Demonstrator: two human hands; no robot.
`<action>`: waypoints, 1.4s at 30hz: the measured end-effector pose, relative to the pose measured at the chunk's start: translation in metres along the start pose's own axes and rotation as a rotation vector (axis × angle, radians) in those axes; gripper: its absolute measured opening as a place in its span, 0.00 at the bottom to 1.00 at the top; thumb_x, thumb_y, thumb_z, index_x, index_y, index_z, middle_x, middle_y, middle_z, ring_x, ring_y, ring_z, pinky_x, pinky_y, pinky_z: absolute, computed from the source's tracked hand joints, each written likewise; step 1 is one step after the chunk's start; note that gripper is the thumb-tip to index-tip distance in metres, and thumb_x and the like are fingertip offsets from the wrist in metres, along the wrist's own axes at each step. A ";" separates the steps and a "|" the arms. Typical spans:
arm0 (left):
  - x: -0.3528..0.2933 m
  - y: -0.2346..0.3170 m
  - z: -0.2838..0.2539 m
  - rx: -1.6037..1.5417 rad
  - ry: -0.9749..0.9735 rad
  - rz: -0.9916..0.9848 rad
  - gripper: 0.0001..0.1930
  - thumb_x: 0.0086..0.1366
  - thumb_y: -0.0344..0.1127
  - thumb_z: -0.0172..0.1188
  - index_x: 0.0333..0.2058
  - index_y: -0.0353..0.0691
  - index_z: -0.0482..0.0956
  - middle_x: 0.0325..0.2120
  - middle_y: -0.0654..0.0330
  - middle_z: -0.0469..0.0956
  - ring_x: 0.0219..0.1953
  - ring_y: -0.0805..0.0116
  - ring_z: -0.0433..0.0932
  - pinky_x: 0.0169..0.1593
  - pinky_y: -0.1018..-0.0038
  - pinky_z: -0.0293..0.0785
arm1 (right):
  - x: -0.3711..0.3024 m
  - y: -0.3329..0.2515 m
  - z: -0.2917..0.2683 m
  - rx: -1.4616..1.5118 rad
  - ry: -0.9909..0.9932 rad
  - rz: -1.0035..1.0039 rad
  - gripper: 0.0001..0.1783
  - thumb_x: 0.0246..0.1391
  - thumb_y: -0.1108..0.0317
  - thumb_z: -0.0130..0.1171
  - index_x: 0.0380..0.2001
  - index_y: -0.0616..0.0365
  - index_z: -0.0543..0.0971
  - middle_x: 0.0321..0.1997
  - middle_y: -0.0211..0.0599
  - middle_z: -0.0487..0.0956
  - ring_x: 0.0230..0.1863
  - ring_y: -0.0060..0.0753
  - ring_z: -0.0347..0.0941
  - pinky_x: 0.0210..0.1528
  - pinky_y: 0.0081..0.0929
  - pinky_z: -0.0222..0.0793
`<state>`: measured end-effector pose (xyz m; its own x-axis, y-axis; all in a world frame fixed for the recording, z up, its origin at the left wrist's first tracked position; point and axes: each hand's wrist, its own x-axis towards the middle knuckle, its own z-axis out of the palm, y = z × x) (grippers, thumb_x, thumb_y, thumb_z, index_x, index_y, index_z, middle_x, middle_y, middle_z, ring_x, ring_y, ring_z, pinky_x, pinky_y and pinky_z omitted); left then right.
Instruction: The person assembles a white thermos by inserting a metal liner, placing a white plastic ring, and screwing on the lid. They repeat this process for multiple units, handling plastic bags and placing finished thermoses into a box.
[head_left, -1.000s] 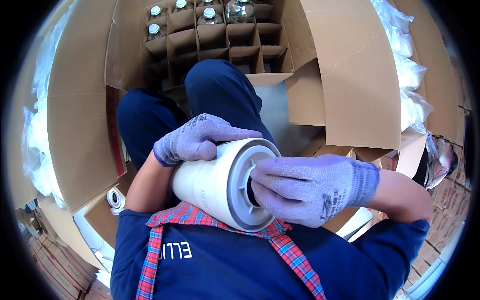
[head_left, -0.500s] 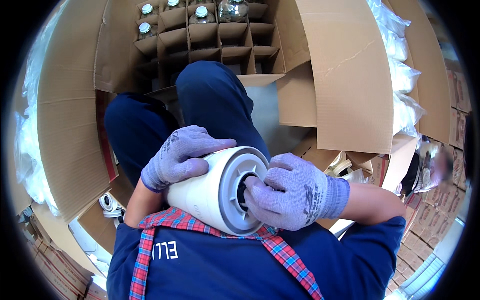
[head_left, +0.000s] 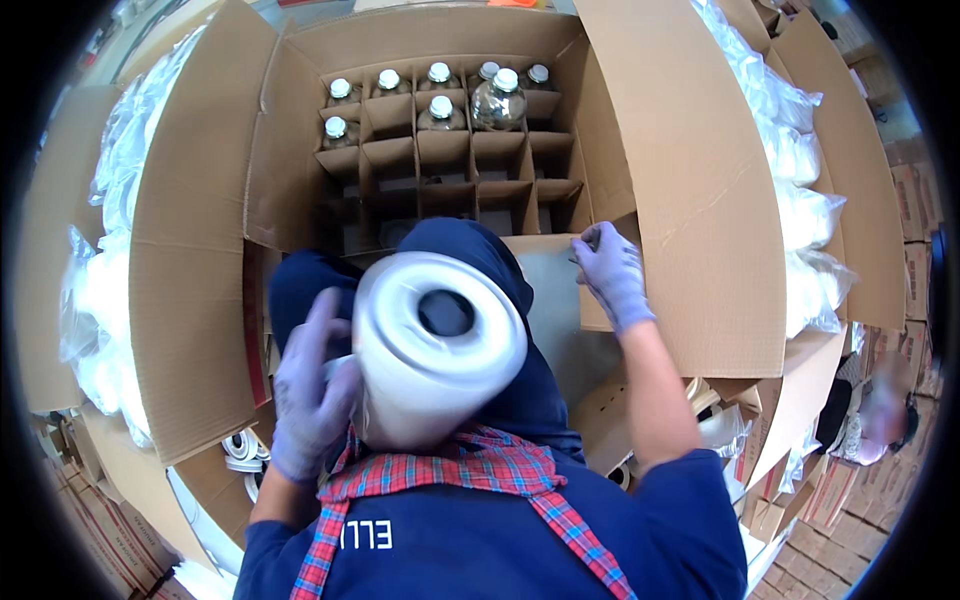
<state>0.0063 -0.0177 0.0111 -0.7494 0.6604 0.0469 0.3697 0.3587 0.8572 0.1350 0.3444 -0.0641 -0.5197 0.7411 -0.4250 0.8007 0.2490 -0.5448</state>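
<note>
A white plastic cylinder (head_left: 400, 400) with a ringed end and a dark round hole stands tilted on my lap, blurred by motion. My left hand (head_left: 312, 395), in a purple-grey glove, is beside its left side with the fingers apart. I cannot tell whether it touches the cylinder. My right hand (head_left: 612, 270), gloved alike, is reached forward to the near right corner of the divided carton (head_left: 560, 240). Its fingers are curled together, with a small dark bit at their tips too tiny to name. Glass bottles (head_left: 440, 115) with white caps stand in the carton's far compartments.
A bigger round glass bottle (head_left: 497, 103) sits higher than the others. Tall cardboard flaps (head_left: 700, 200) rise on both sides, with clear plastic bags (head_left: 805, 210) of white things behind them. White ring-shaped parts (head_left: 240, 450) lie in a box at lower left.
My right hand has left the cylinder's hole and moved forward to the carton. The cylinder has tipped more upright, and my left hand has shifted from its top to its left side.
</note>
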 end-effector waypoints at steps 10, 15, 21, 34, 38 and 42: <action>-0.028 -0.001 -0.072 0.385 -0.391 0.391 0.40 0.44 0.44 0.79 0.60 0.56 0.76 0.61 0.43 0.63 0.60 0.40 0.68 0.63 0.49 0.65 | 0.139 0.054 0.084 -0.431 0.164 0.039 0.22 0.64 0.54 0.51 0.55 0.55 0.72 0.51 0.56 0.82 0.54 0.58 0.78 0.54 0.52 0.74; -0.006 -0.027 -0.058 0.784 -0.197 0.856 0.16 0.50 0.44 0.70 0.39 0.58 0.80 0.58 0.56 0.73 0.63 0.49 0.69 0.66 0.47 0.60 | 0.161 0.098 0.131 -0.556 0.089 0.152 0.29 0.64 0.52 0.52 0.65 0.50 0.66 0.57 0.54 0.79 0.58 0.54 0.77 0.58 0.50 0.73; 0.029 0.005 -0.035 0.149 0.271 0.339 0.26 0.46 0.46 0.81 0.24 0.42 0.69 0.46 0.46 0.81 0.56 0.40 0.77 0.67 0.43 0.60 | 0.125 -0.009 0.087 -0.484 0.377 -0.239 0.32 0.60 0.57 0.60 0.66 0.51 0.66 0.48 0.54 0.78 0.52 0.53 0.76 0.54 0.47 0.73; -0.010 -0.067 0.007 -0.233 0.319 -0.430 0.13 0.57 0.35 0.70 0.39 0.35 0.84 0.42 0.51 0.82 0.40 0.60 0.84 0.45 0.70 0.78 | 0.189 -0.116 0.431 -0.999 -0.641 -0.709 0.24 0.67 0.59 0.47 0.63 0.51 0.75 0.70 0.44 0.70 0.71 0.48 0.64 0.68 0.48 0.62; -0.011 -0.077 0.000 -0.036 0.182 -0.244 0.20 0.43 0.27 0.74 0.38 0.36 0.81 0.47 0.46 0.79 0.44 0.53 0.83 0.47 0.66 0.80 | 0.184 -0.092 0.449 -1.095 -0.484 -0.808 0.25 0.67 0.57 0.45 0.61 0.54 0.76 0.68 0.47 0.71 0.68 0.49 0.67 0.66 0.46 0.63; 0.006 -0.080 0.006 -0.086 0.225 -0.242 0.17 0.47 0.25 0.71 0.38 0.34 0.80 0.52 0.44 0.78 0.46 0.52 0.83 0.49 0.67 0.79 | 0.164 -0.148 0.391 -1.203 -0.629 -0.876 0.23 0.62 0.60 0.52 0.58 0.54 0.79 0.61 0.48 0.77 0.58 0.51 0.76 0.55 0.42 0.73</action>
<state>-0.0250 -0.0384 -0.0605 -0.9159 0.3970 -0.0595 0.1254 0.4237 0.8971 -0.1853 0.1851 -0.3358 -0.7106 -0.1684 -0.6832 -0.1917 0.9805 -0.0423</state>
